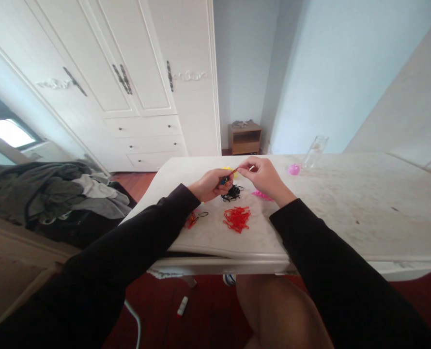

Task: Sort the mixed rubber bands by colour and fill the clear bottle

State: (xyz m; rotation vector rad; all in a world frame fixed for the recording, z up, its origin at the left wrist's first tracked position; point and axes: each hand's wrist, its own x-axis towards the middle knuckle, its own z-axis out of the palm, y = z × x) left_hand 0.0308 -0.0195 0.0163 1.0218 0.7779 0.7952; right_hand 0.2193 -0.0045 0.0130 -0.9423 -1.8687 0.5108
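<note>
My left hand is closed around a few small rubber bands, with blue and yellow showing at the fingers. Between the two hands a red rubber band is stretched, pinched by the fingertips of my right hand. Below them on the white table lie a pile of black rubber bands and a pile of red rubber bands. Yellow bands are partly hidden behind my hands. Pink bands lie beneath my right wrist. A few mixed bands sit beside my left sleeve.
Toward the back of the table stand a clear glass bottle and a small pink object. Clothes are heaped at the left. A white tube lies on the red floor. A white wardrobe is behind.
</note>
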